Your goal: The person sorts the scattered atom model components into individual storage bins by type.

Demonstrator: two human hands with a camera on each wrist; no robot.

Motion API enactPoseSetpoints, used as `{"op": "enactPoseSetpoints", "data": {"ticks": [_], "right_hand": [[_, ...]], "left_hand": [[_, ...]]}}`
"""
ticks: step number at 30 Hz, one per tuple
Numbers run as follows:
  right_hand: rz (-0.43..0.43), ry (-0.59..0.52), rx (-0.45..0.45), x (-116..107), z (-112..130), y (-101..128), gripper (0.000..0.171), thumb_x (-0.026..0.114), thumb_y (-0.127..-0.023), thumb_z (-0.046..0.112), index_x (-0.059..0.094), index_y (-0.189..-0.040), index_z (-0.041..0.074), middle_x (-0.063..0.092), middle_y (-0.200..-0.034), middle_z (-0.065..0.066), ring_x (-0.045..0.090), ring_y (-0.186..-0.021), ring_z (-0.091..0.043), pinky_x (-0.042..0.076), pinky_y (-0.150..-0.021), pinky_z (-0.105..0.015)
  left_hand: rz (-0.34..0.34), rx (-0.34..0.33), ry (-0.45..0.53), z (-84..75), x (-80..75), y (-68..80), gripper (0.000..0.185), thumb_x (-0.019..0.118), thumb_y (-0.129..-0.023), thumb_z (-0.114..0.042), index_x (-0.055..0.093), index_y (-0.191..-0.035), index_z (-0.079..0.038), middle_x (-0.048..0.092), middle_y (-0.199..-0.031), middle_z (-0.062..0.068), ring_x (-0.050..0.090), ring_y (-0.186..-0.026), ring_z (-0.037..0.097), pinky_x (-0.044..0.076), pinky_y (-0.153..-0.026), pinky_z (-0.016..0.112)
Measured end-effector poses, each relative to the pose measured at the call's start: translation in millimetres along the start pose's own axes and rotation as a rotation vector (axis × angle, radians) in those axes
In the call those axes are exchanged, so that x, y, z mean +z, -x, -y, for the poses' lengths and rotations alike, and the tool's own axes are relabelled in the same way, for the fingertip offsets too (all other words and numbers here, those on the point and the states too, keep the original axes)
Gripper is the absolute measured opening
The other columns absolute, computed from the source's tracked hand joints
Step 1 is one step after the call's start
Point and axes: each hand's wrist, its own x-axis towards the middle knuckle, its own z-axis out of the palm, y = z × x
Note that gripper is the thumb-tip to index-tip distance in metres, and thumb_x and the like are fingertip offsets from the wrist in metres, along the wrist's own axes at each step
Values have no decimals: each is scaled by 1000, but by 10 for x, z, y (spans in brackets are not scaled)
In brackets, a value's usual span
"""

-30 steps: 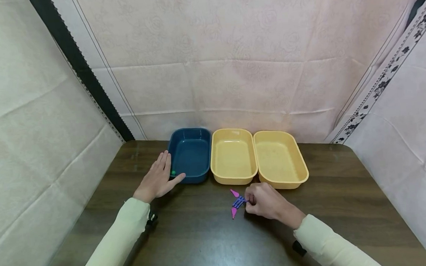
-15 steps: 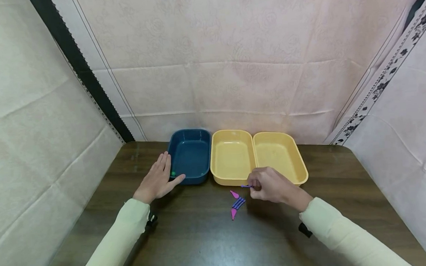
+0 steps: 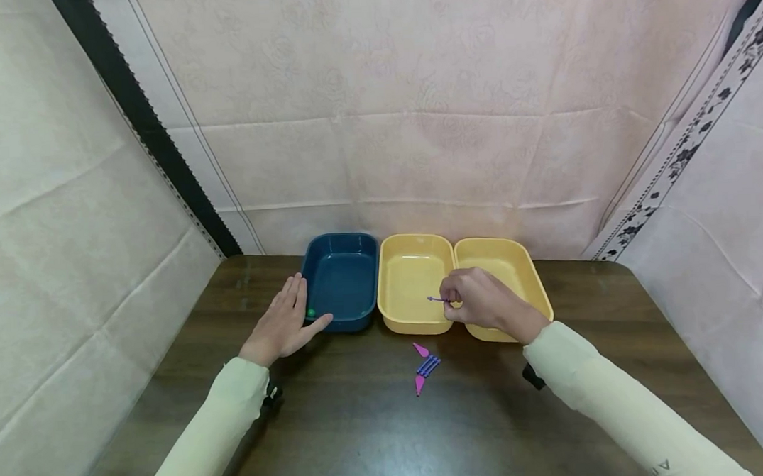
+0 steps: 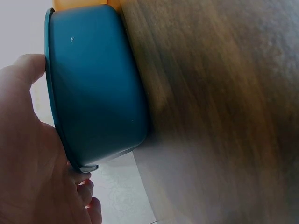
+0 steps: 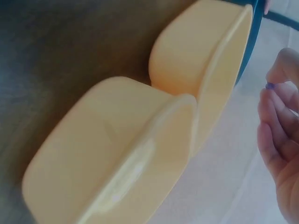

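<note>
Three tubs in a row on the wood-grain tabletop [image 3: 365, 437]; landmark is the middle yellow tub [image 3: 414, 275]. Blue tub [image 3: 339, 268] just left of it, small green piece [image 3: 311, 313] inside at the near left corner. Second yellow tub [image 3: 507, 259] right beside it on the other side. All smooth-walled, rounded corners, lipped rims. Lying nearer than the middle tub: two pink pointed pieces [image 3: 420, 385], slim dark purple rods [image 3: 428, 366] between them. Left hand [image 3: 279, 322]: grip released, fingers straight, thumb spread, touching the blue tub's rim. Right hand [image 3: 483, 299]: grip nearly closed, pinching a thin purple stick [image 3: 434, 299] above the middle tub.
</note>
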Motion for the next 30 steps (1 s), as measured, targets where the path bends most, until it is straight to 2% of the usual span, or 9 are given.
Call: {"op": "enactPoseSetpoints", "data": {"ticks": [8,13,16,23,30], "right_hand": [[24,40,44,92,-119,-229,4,80,-84,9,76,-85,7,73,-80,-2,63,-71,-12,60,-68,-31],[18,1,133,131,-134,-284,13,77,-91,11,79,-100,1,79,-92,-10,73,-83,-22,64,-78,-40],[26,-27,153,107,-121,-263,19,79,-93,13,79,-108,1,80,-99,-13,76,-91,-26,65,-84,-44],[60,-29,82,-6,-41,-93,28,83,-91,17,78,-114,1,79,-107,-12,76,-97,-27,64,-89,-44],[69,-32,-33,-76,78,177,24,85,-89,14,79,-111,5,80,-106,-6,76,-96,-19,65,-88,-39]], "left_hand": [[-1,2,8,8,19,-3,109,40,-102,-74,7,-167,6,3,-177,24,7,-165,46,16,-133,61],[-4,4,4,12,28,-9,108,40,-102,-75,7,-167,6,3,-178,24,7,-165,46,17,-133,61],[-1,9,3,8,28,-17,109,38,-102,-76,7,-167,5,3,-178,23,6,-165,45,16,-133,61],[0,4,-2,6,1,-10,109,39,-102,-76,7,-167,5,3,-178,23,6,-165,45,15,-133,60],[13,-3,-1,2,-10,-10,110,38,-101,-77,5,-167,5,2,-178,23,6,-165,45,15,-133,60]]}}
